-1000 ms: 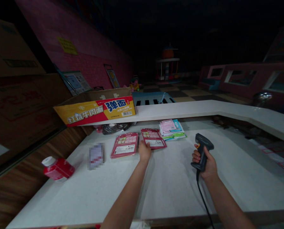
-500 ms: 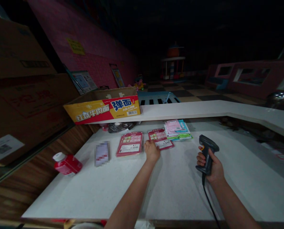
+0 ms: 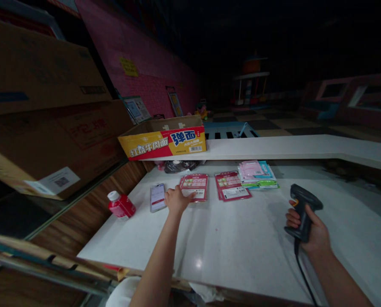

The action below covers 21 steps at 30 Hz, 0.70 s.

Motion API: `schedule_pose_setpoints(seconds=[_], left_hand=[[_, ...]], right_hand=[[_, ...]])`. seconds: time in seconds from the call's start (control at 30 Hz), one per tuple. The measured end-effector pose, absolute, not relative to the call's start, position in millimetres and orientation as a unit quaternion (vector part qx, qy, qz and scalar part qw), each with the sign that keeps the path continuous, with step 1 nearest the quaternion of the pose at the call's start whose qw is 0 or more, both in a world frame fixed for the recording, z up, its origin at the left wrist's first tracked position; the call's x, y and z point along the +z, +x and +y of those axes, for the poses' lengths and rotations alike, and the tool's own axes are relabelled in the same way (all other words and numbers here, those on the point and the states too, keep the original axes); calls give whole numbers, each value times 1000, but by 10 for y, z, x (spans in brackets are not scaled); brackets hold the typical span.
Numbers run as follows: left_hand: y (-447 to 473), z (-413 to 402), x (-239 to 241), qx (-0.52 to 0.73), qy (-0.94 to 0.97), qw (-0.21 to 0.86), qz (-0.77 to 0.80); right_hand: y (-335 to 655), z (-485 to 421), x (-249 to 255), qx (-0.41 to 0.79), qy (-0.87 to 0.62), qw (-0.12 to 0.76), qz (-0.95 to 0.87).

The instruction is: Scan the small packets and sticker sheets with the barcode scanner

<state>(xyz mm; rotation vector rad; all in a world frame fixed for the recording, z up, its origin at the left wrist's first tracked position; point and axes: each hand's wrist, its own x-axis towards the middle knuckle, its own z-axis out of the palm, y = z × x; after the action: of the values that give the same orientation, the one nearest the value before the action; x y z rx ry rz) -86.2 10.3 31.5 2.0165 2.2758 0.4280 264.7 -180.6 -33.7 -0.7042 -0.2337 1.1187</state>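
Note:
My left hand (image 3: 177, 199) reaches over the lower left corner of a stack of red flat packets (image 3: 199, 181), its thumb stretched across the top packet and apart from the other fingers. Those fingers lie between the stack and a smartphone (image 3: 157, 198) with a lit screen. A second stack of red packets (image 3: 230, 183) lies to the right, partly under a pile of pink, blue and green packets (image 3: 257, 174). My right hand (image 3: 315, 232) is wrapped round the handle of a black barcode scanner (image 3: 302, 211), held above the white counter (image 3: 231, 247) with its cable hanging down.
A red bottle with a white cap (image 3: 122, 205) stands at the left. An open noodle carton (image 3: 164, 143) sits on the raised ledge (image 3: 267, 147) behind the packets. Large cardboard boxes (image 3: 59, 140) are stacked at far left. A dark bag (image 3: 179, 166) lies under the ledge.
My left hand has moved left, from the right stack of red packets to the left stack. The view has shifted left. My right hand still holds the scanner.

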Motion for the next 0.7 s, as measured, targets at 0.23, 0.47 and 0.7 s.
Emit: schedule_pose_setpoints(seconds=[0.23,0.47,0.7], left_hand=[[-951,122,177,143,647,79,745],[-1016,154,226,155,643,63,747],[-1221,285,209,206,641,126,728]], right_hand=[[2638,-1826,-355,515,-320,789,-101],[2635,-1832,-354,513,-321,789,-101],[2638,-1833,-370,519,-309,791,-100]])
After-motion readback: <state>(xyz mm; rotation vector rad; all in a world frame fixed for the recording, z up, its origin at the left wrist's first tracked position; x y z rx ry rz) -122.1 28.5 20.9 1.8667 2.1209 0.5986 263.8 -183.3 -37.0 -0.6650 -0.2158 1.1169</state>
